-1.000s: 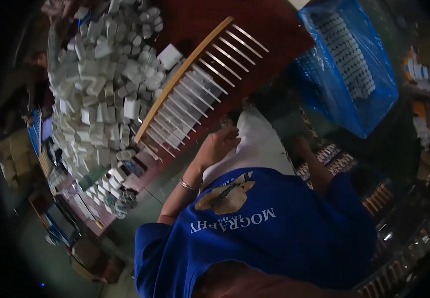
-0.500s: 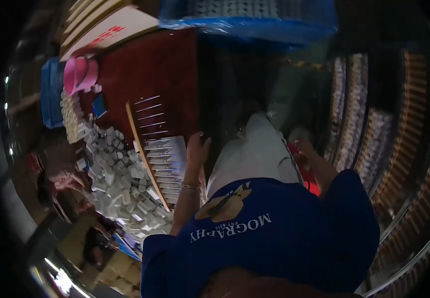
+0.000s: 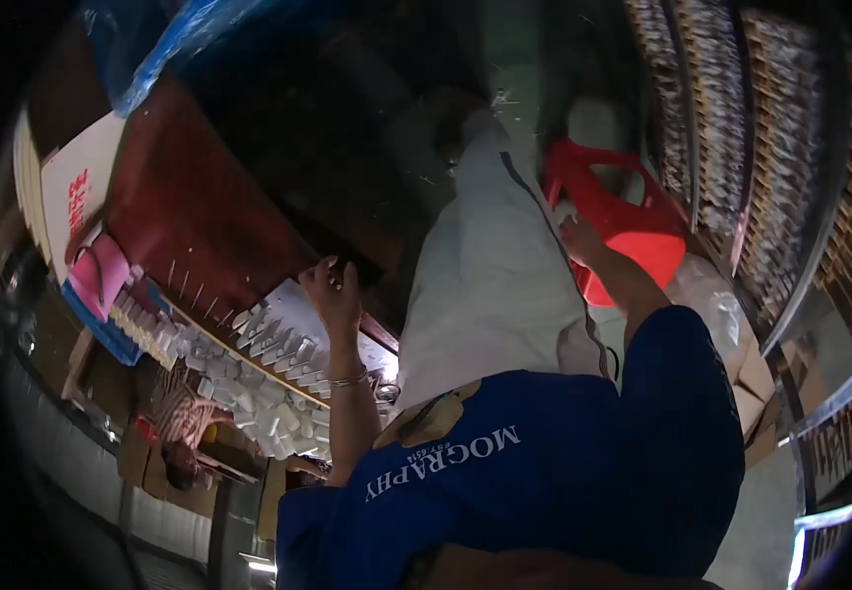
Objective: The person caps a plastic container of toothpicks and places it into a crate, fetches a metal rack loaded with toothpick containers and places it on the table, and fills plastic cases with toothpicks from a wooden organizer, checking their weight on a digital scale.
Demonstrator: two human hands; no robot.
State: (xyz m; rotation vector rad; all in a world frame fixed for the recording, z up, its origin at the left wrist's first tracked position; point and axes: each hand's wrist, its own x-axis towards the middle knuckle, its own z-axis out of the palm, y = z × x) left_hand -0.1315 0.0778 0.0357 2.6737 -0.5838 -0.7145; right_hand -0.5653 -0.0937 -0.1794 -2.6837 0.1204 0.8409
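My left hand (image 3: 333,295) is raised beside the red-topped table (image 3: 200,197), its fingers apart and slightly bent, holding nothing. It is nearest to a pale board (image 3: 298,305) set with rows of thin metal pins and small white pieces. Behind the board lies a heap of white blocks (image 3: 269,413). Low by my right leg, my right hand (image 3: 578,239) is at the near edge of a red plastic stool (image 3: 642,251). The fingers look curled round that edge, though their tips are small and dim.
A pink bucket (image 3: 99,275) and a carton (image 3: 77,187) are at the table's far end, near blue plastic sheeting (image 3: 165,54). Racks of loaded trays (image 3: 711,108) line the right side. Another person in a striped shirt (image 3: 180,408) is beyond the blocks.
The view has swung round, moving the table and bucket left and down. My left hand has come up with fingers spread. More of the red stool shows, still at my right hand.
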